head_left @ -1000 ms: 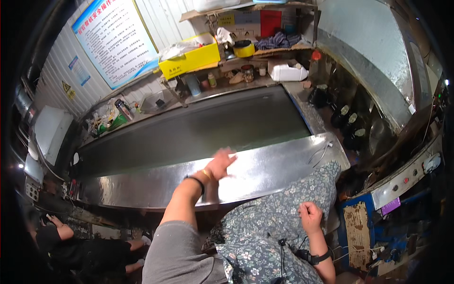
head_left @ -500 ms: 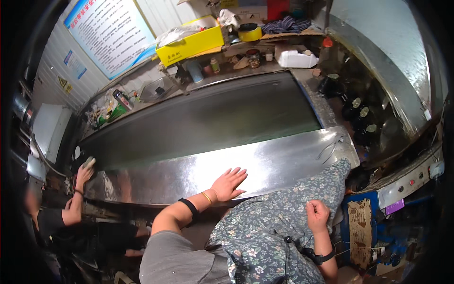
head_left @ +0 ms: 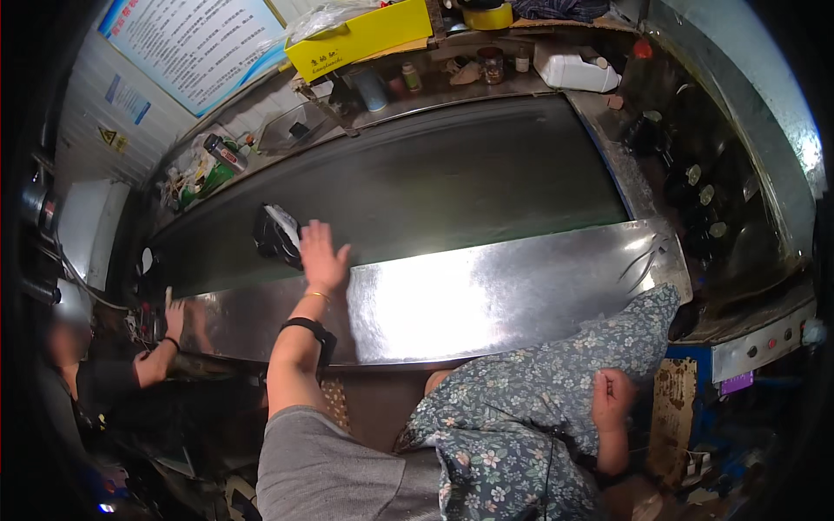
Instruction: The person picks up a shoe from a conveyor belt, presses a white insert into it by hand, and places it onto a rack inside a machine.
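Note:
A black shoe upper (head_left: 280, 236) with a pale strip along one side lies on the dark conveyor belt (head_left: 469, 169), left of the middle. My left hand (head_left: 321, 256) reaches over the metal ledge (head_left: 512, 286) to its right side, fingers stretched and slightly blurred. Whether the fingertips touch the upper I cannot tell. My right hand (head_left: 613, 399) is held as a loose fist above the flowered apron (head_left: 521, 382), with nothing showing in it.
A co-worker's hand (head_left: 174, 317) is at the belt's left end. Behind the belt stand a yellow box (head_left: 360, 42), a flask (head_left: 224, 152) and a white jug (head_left: 573, 69). Several dark rounded parts with pale knobs (head_left: 705, 194) line the right side, above a control panel (head_left: 764, 343).
My left hand has moved left and forward from the metal ledge to the belt. The black upper now lies on the belt. My right hand stays in a fist; the view has shifted.

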Action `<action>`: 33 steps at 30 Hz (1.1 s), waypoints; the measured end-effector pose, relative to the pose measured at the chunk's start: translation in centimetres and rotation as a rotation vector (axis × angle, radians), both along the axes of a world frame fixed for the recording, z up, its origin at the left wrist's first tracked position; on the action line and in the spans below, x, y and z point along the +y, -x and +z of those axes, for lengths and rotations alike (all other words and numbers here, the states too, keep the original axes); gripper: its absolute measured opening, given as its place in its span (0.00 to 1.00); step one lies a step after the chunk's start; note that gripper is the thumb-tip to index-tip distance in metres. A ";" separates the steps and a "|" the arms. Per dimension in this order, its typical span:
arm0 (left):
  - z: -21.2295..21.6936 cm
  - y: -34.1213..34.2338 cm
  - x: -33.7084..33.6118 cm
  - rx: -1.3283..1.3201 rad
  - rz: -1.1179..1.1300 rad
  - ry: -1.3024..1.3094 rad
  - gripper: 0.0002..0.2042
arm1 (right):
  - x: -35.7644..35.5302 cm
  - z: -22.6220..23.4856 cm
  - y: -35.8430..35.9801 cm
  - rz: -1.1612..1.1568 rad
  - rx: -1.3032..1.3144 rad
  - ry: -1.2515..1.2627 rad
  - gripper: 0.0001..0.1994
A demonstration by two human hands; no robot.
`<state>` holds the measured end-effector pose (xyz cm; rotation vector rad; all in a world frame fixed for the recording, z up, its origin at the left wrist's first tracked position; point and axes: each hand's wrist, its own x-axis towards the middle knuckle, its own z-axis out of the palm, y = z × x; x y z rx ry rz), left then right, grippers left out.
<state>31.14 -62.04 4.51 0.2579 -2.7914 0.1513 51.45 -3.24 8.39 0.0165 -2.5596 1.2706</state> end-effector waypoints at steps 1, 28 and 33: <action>0.1 0.7 -1.4 0.024 0.148 0.003 0.40 | 0.0 -0.1 -0.1 -0.022 0.005 -0.018 0.03; 13.2 -10.1 18.0 -0.510 0.062 -2.142 0.31 | 0.7 8.9 5.5 0.151 -0.165 0.379 0.26; 18.0 -15.0 30.6 -0.997 -0.775 -1.640 0.32 | 4.5 14.1 5.2 -0.077 0.190 0.247 0.25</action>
